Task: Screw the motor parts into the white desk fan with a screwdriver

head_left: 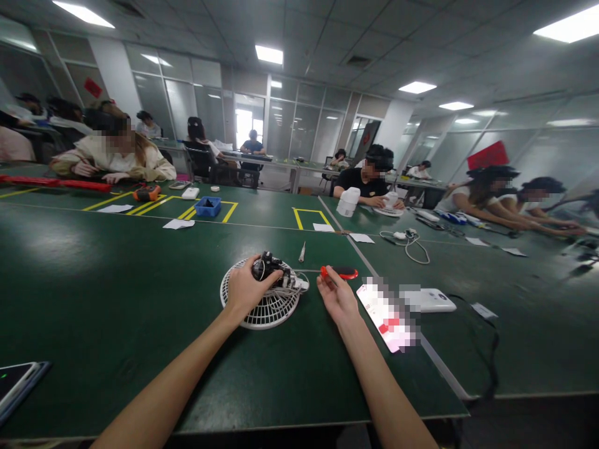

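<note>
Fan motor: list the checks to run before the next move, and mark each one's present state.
1. Left hand grips the black motor: ok.
2. Motor sits on the white fan grille, which lies flat on the green table: ok.
3. Right hand holds the red screwdriver by its handle: ok.
4. Screwdriver tip seated on a screw: cannot tell, too small.
5. Small loose tool lies beyond both hands, out of their way: ok.

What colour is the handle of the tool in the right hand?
The screwdriver handle is red with some black, clearest in the head view.
</note>
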